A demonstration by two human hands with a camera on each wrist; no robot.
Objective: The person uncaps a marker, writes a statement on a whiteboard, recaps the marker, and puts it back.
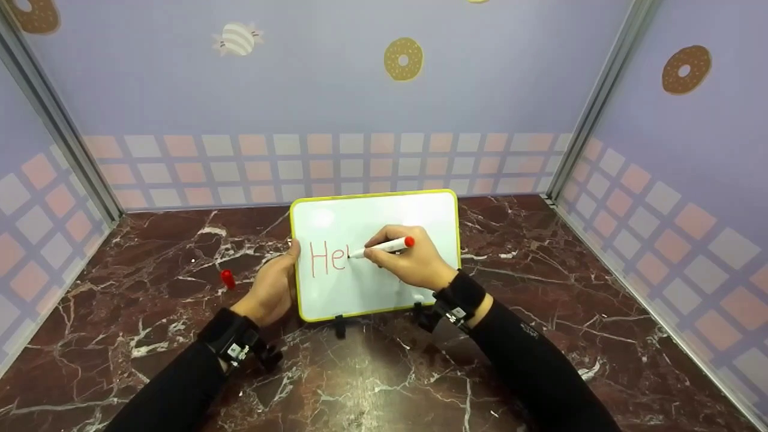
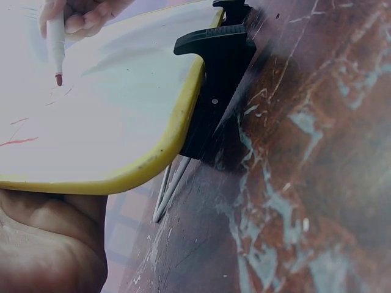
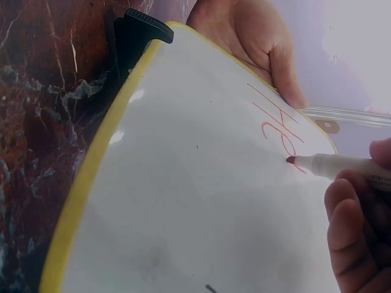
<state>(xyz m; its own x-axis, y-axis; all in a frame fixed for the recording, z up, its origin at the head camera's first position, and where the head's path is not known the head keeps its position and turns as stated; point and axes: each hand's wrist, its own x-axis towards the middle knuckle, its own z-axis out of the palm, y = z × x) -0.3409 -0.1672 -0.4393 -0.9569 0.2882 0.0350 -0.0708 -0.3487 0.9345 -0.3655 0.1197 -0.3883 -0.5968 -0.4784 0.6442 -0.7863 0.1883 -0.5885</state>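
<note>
A small whiteboard with a yellow frame stands tilted back on the table. My left hand grips its left edge, the thumb along the rim and the other fingers hidden behind the board. In my right hand, thumb and fingers pinch a white marker with a red end. Its dark red tip is at the board's surface, just by the red letters "He" and a short stroke after them. Several small dark specks mark the board in the right wrist view.
Black clip feet hold the board's lower edge, with thin metal legs behind. A red marker cap lies on the dark red marble table, left of the left hand. Patterned walls enclose the table's back and sides.
</note>
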